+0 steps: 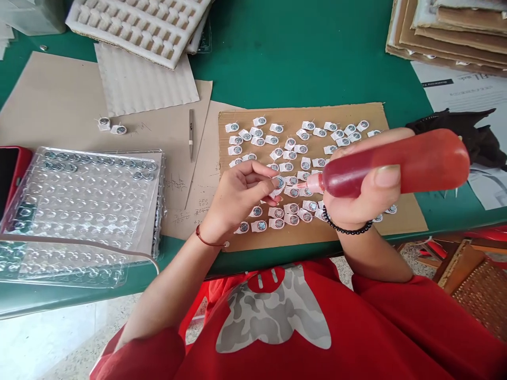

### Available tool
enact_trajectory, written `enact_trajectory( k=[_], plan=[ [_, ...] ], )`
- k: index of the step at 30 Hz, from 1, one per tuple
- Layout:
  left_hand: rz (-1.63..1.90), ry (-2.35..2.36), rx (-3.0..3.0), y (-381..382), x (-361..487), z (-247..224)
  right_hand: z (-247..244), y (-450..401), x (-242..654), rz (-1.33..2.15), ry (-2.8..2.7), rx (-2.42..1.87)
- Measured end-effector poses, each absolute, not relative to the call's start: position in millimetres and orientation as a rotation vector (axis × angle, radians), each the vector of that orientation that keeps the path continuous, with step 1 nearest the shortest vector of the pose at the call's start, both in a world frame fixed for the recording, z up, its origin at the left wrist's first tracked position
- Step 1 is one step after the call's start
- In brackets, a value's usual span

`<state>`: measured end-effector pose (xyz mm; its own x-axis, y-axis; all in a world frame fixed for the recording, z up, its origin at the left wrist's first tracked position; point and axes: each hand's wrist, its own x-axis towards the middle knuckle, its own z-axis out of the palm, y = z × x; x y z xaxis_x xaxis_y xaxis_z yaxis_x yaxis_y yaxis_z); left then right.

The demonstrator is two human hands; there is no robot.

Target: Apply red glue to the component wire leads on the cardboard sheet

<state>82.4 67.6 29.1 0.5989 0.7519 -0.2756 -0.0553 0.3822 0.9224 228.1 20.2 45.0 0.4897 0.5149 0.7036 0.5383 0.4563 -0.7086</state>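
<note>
Between the thumb and fingers of my left hand [241,195] is a small round metal part [279,183] with a white tab. My right hand [356,195] is wrapped around a red squeeze bottle [428,161], held on its side with the pale nozzle [312,183] pointing left. The nozzle tip is close to the round part; whether they touch is too small to tell. Below both hands lies a brown cardboard sheet [245,244], bearing several similar round parts with white tabs in loose rows. Some of these are hidden behind my hands and the bottle.
Clear plastic trays [95,211] holding metal rings lie at the left, beside a red-cased phone [16,179] and a cable. A pen [190,134] rests on brown paper. A white foam tray [138,26] is at the upper left, stacked cardboard [447,37] at the upper right.
</note>
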Motion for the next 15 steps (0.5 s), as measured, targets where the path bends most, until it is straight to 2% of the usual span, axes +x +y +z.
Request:
enact_trajectory(
  k=[15],
  plan=[
    [0.578, 0.8, 1.077, 66.5, 82.6, 30.1, 45.5, 19.1, 225.4, 0.003, -1.145, -1.152]
  ],
)
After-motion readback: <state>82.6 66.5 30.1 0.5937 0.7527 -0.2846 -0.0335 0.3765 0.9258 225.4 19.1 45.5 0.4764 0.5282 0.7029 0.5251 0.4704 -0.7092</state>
